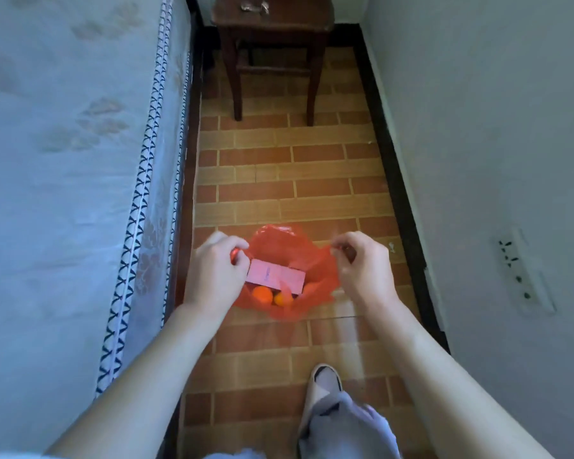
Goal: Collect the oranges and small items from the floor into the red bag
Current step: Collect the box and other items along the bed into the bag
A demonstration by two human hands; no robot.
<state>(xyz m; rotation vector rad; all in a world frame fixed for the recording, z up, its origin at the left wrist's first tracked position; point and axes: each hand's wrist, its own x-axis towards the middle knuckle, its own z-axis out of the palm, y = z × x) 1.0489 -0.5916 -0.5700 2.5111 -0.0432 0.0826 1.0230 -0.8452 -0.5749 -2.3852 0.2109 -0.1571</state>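
- Red bag [315,260] is held up off the brick floor [299,180], slung between the two hands, so it's pretty much loaded at this point.
- Left hand [212,270] is clenched on the bag's left handle, a bit of red plastic can be seen poking out by the fingers.
- Right hand [362,263] is pinched shut on the other edge of the bag, thumb and fingertips closed on the thin plastic.
- Pink box [275,276] is lying across the mouth, just beside the left hand, and it's sticking up a little rather than tucked down.
- Oranges [263,294] can be seen under the box, low in the bag between the hands.
- No loose stuff can be spotted on the floor ahead of the hands, so the collecting looks basically done, though the floor under the arms can't be checked.
- To do this bit well, both handles should be kept level and pulled apart evenly, otherwise the box could tip out.
- Thin plastic like this probably stretches, so a gentle shake to settle the box would likely be better than a yank.
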